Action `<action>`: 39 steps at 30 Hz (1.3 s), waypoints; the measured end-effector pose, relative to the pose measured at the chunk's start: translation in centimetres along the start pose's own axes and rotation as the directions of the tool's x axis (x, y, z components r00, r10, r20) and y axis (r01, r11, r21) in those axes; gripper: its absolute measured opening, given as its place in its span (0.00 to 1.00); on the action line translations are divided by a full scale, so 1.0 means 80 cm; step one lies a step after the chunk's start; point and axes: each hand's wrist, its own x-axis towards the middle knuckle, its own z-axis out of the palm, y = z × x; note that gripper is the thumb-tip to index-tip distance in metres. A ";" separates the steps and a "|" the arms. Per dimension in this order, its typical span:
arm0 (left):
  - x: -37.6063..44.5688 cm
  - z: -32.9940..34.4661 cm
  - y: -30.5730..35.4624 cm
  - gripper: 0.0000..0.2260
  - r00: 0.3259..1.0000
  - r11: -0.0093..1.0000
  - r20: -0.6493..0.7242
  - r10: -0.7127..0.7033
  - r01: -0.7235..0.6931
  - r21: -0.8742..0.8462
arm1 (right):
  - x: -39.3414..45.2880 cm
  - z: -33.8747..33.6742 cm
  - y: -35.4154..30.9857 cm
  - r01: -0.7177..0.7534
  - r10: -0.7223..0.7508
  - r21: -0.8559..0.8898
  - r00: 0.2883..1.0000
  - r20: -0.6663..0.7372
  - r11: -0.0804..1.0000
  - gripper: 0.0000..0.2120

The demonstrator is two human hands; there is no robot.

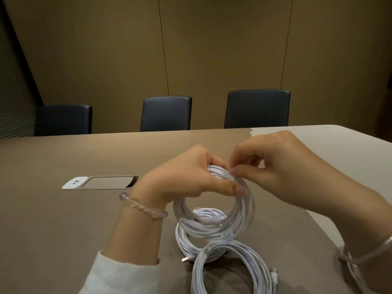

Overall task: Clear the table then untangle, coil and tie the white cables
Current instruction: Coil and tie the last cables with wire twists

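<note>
- White cables: the nearest coil [231,270] lies flat on the brown counter [63,219], at the near edge, with a small plug [274,272] beside it on the right.
- A second coil [186,242] lies on the counter just behind the first one and touches it. A little metal plug end [184,259] sticks out at its near left side.
- A third coil [214,211] is held up above those two, standing on its edge like a ring.
- The left hand [186,177] grips the top of that raised coil, with the thumb pressed over the strands. A bead bracelet [142,205] sits on the left wrist, and a light sleeve [118,276] covers the arm nearer.
- The right hand [273,164] pinches something small and thin at the top of the raised coil, right beside the left hand. It is too small to tell what it is. A clear bangle [364,251] is on the right wrist.
- Farther left, a socket panel [99,182] is set flat into the counter.
- At the far side stand three dark chairs [165,113], and behind them is a brown wall [212,49].
</note>
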 end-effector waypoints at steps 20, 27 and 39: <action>0.040 0.052 0.016 0.24 0.806 0.953 -0.551 0.216 -0.052 0.299 | 0.008 -0.005 0.058 -0.149 0.257 0.691 0.965 -0.054 0.707 0.08; 0.031 0.037 0.018 0.33 0.831 0.986 -0.535 0.156 -0.097 0.137 | 0.009 0.000 0.059 -0.129 0.208 0.771 0.978 -0.005 0.624 0.09; 0.035 0.031 0.000 0.11 0.851 0.903 -0.524 -0.032 -0.200 -0.380 | 0.020 0.035 0.050 -0.196 0.297 0.715 0.955 -0.017 0.671 0.20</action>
